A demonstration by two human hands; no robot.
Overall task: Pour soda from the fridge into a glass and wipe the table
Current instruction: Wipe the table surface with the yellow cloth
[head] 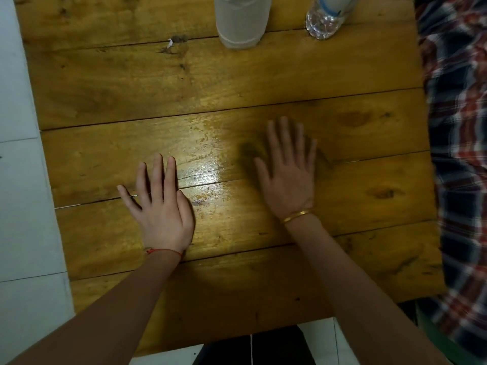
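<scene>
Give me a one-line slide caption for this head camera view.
Left hand and right hand open flat over the wooden table; frosted container and clear bottle beyond.

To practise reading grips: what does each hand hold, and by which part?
Nothing is held. The left hand and right hand lie open above the wooden table, fingers straight.

Looks to me like a home, probably a dining or kitchen corner. I see a rough plank wooden table (237, 83) with knots and cracks, standing on pale floor tiles (23, 206). A frosted plastic container (241, 19) and a clear water bottle (326, 21) stand at the far edge. Plaid cloth (458, 127) hangs at the right; I can't tell what it is.
</scene>
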